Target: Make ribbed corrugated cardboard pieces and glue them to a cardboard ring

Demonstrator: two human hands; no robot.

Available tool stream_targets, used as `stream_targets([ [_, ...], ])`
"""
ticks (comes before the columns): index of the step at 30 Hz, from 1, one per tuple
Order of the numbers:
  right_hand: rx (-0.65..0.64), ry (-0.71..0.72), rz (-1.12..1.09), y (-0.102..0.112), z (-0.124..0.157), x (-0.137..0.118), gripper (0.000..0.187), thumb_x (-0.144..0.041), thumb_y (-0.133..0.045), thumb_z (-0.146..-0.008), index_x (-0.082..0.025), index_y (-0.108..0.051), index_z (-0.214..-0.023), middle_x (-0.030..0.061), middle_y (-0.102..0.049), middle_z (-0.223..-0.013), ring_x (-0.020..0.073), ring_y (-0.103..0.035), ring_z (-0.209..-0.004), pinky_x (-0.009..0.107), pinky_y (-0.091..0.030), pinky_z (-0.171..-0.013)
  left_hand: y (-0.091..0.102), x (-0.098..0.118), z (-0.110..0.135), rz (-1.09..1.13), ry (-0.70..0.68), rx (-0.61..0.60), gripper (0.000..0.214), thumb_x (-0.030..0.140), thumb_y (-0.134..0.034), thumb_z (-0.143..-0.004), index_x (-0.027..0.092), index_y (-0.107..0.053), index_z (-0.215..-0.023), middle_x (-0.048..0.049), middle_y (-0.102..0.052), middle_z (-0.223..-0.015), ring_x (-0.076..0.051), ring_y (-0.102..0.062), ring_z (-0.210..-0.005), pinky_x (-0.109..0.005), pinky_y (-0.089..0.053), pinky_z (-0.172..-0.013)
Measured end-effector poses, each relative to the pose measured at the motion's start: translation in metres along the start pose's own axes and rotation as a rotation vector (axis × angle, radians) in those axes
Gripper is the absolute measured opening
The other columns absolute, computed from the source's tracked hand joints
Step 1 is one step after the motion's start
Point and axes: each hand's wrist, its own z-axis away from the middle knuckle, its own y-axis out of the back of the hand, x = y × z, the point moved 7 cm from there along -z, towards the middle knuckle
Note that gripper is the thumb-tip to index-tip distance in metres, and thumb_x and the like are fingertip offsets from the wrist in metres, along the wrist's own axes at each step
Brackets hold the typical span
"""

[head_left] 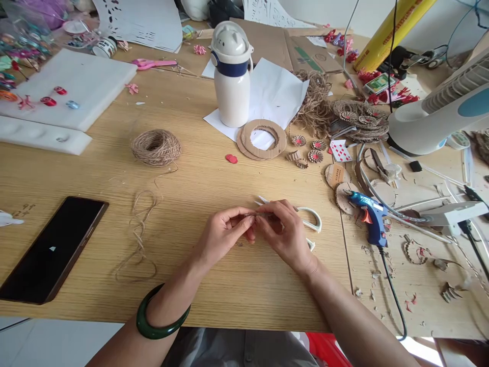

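Note:
My left hand (223,235) and my right hand (282,229) meet above the wooden table (183,290), fingertips pinching a small brown strip (260,216), perhaps cardboard or twine. Most of the strip is hidden by my fingers. Under my right hand lies a pair of white-handled scissors (310,219), with its pale blade tips (263,200) showing beyond my fingers. A loose length of jute twine (138,237) lies to the left of my left hand.
A blue hot glue gun (369,216) lies to the right, its black cord running toward the front edge. A black phone (51,250) is at the left. Behind are a twine ball (156,148), a white bottle (231,76), cardboard rings (262,139) and several cardboard scraps.

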Motion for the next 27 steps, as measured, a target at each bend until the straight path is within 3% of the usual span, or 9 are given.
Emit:
stream_targets([
  [4, 0.081, -0.24, -0.207, 0.001, 0.005, 0.021, 0.014, -0.032, -0.063, -0.088, -0.02, -0.065, -0.082, 0.0026, -0.067, -0.077, 0.0143, -0.058, -0.065, 0.027, -0.048, -0.059, 0.002, -0.001, 0.001, 0.041, -0.013, 0.049, 0.025, 0.035, -0.076, -0.08, 0.016, -0.077, -0.097, -0.0072, -0.076, -0.08, -0.019, -0.072, -0.066, -0.03, -0.061, -0.067],
  [8, 0.066, -0.31, -0.333, -0.003, 0.005, 0.024, 0.018, -0.035, -0.064, -0.086, -0.019, -0.064, -0.079, -0.0008, -0.063, -0.068, 0.0097, -0.049, -0.053, 0.023, -0.04, -0.049, 0.0, -0.001, 0.001, 0.053, -0.005, 0.046, 0.025, 0.036, -0.076, -0.08, 0.016, -0.077, -0.095, -0.0083, -0.077, -0.082, -0.02, -0.073, -0.067, -0.032, -0.062, -0.067],
  [15, 0.069, -0.322, -0.297, -0.003, 0.003, 0.024, 0.017, -0.034, -0.065, -0.084, -0.018, -0.064, -0.078, -0.0024, -0.059, -0.062, 0.0088, -0.043, -0.05, 0.023, -0.036, -0.047, -0.003, 0.001, 0.001, 0.11, -0.012, 0.042, 0.027, 0.042, -0.074, -0.081, 0.016, -0.077, -0.088, -0.0078, -0.076, -0.082, -0.021, -0.074, -0.068, -0.033, -0.064, -0.066],
  [20, 0.046, -0.328, -0.267, -0.004, 0.005, 0.027, 0.015, -0.034, -0.067, -0.084, -0.019, -0.068, -0.083, -0.0002, -0.064, -0.068, 0.0114, -0.05, -0.056, 0.024, -0.04, -0.052, -0.003, 0.001, 0.002, 0.025, 0.006, 0.14, 0.023, 0.039, -0.078, -0.078, 0.016, -0.076, -0.083, -0.0064, -0.075, -0.075, -0.02, -0.073, -0.063, -0.03, -0.062, -0.063],
  [24, 0.03, -0.314, -0.274, -0.003, 0.005, 0.031, 0.017, -0.035, -0.068, -0.084, -0.019, -0.071, -0.087, 0.0028, -0.07, -0.079, 0.0142, -0.058, -0.067, 0.026, -0.044, -0.059, -0.011, 0.005, -0.001, 0.009, 0.02, 0.086, 0.024, 0.04, -0.074, -0.082, 0.016, -0.078, -0.087, -0.0072, -0.076, -0.076, -0.021, -0.073, -0.064, -0.031, -0.063, -0.065],
  [27, 0.03, -0.354, -0.341, -0.002, 0.005, 0.036, 0.018, -0.036, -0.068, -0.085, -0.018, -0.07, -0.084, 0.0009, -0.067, -0.072, 0.0123, -0.054, -0.061, 0.024, -0.042, -0.056, -0.015, 0.009, -0.005, -0.013, 0.015, 0.067, 0.024, 0.04, -0.071, -0.084, 0.016, -0.077, -0.086, -0.0062, -0.076, -0.074, -0.019, -0.073, -0.063, -0.029, -0.062, -0.063],
])
